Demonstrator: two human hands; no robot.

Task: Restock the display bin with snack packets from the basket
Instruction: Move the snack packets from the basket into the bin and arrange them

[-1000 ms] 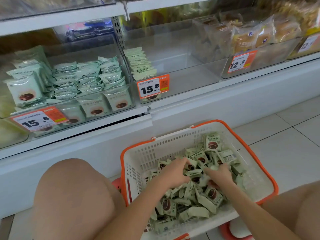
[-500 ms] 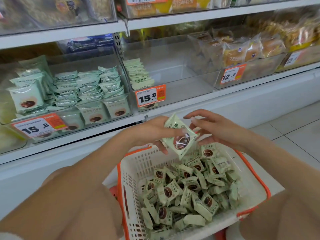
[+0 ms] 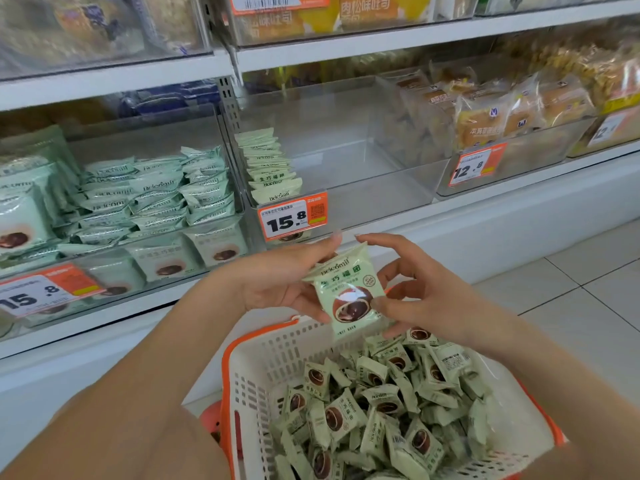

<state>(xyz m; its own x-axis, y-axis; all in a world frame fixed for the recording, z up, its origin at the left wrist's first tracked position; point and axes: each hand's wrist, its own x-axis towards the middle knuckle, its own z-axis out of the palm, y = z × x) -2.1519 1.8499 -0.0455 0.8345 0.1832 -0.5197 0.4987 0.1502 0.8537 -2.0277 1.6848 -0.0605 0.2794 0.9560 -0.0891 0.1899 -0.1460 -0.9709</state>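
A pale green snack packet (image 3: 346,292) with a brown round picture is held upright above the basket. My left hand (image 3: 277,282) grips its left side and back. My right hand (image 3: 412,299) pinches its right edge with the thumb in front. Below them stands the white basket with an orange rim (image 3: 256,362), holding several more green packets (image 3: 381,410). The clear display bin (image 3: 374,199) on the lower shelf holds one row of the same packets (image 3: 270,168) along its left wall; an orange 15.8 price tag (image 3: 293,216) hangs on its front.
Left of that bin, another clear bin (image 3: 138,202) is stacked full of mint green packets. To the right a bin of bread packs (image 3: 512,116) carries a 12.8 tag. White shelf ledge and tiled floor (image 3: 588,289) lie on the right. My bare knee (image 3: 104,427) is at the lower left.
Both hands left the basket pile, lifted one packet and now hold it upright a little higher, closer to the shelf. The view has tilted up toward the bins.
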